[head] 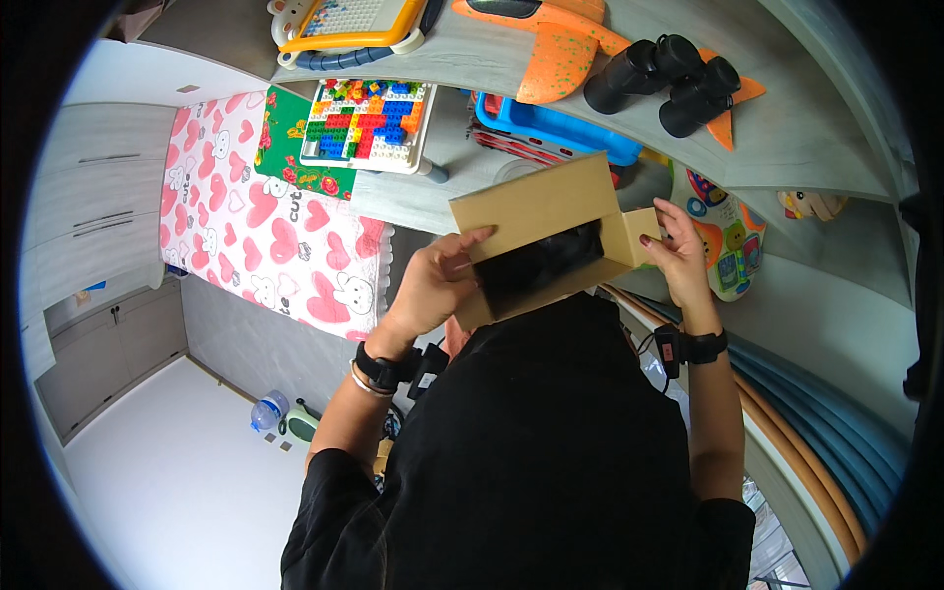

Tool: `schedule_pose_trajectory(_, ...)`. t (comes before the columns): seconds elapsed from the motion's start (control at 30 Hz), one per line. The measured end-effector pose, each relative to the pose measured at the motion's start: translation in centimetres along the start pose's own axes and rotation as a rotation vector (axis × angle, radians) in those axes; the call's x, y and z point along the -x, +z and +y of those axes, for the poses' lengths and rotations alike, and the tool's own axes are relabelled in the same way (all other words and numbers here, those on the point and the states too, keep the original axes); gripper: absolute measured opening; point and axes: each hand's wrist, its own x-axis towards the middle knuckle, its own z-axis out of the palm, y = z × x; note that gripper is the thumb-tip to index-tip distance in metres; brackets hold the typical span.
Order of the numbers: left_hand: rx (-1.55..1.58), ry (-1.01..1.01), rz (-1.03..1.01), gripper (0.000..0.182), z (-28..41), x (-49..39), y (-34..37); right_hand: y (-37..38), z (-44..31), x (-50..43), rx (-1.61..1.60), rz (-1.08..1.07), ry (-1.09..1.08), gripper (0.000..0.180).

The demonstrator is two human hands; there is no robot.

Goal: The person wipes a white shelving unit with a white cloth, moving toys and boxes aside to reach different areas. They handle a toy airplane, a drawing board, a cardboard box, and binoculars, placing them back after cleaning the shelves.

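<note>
A small brown cardboard box (542, 193) with its lid and side flaps open is held up in front of my chest. Something black, too dark to make out, lies inside it. My left hand (440, 282) grips the box at its left end, thumb and fingers at the flap. On the other side, my right hand (676, 248) pinches the right side flap between thumb and fingers. Black binoculars (664, 81) stand on the shelf beyond the box, beside an orange foam toy plane (564, 55).
A drawing board (361, 26) sits on the upper shelf. Below are a building-brick table (369, 125), a blue plastic tray (560, 125) and a colourful toy mat (726, 236). A heart-patterned cover (273, 221) lies at the left; blue curtains (818, 413) hang at the right.
</note>
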Motion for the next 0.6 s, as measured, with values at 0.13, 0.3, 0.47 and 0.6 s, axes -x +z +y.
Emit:
schedule_pose_trajectory(0.13, -0.311, -0.012, 0.053, 0.064, -0.7, -0.2, 0.6, 2.8, -1.9, 1.8, 0.832, 0.270, -0.682, 0.036)
schedule_pose_trajectory(0.3, -0.343, 0.011, 0.111, 0.063, -0.1, -0.4, 1.2, 6.7, -1.7, 1.0, 0.917, -0.291, -0.337, 0.032)
schedule_pose_trajectory(0.47, -0.380, 0.073, 0.098, 0.063, -0.1, -0.6, 0.9, 8.6, 2.4, -3.1, 0.927, -0.251, -0.122, 0.065)
schedule_pose_trajectory(0.6, -0.356, 0.072, 0.064, 0.063, -1.0, -0.6, 0.3, 8.8, 4.1, -4.8, 0.893, -0.348, 0.040, 0.073)
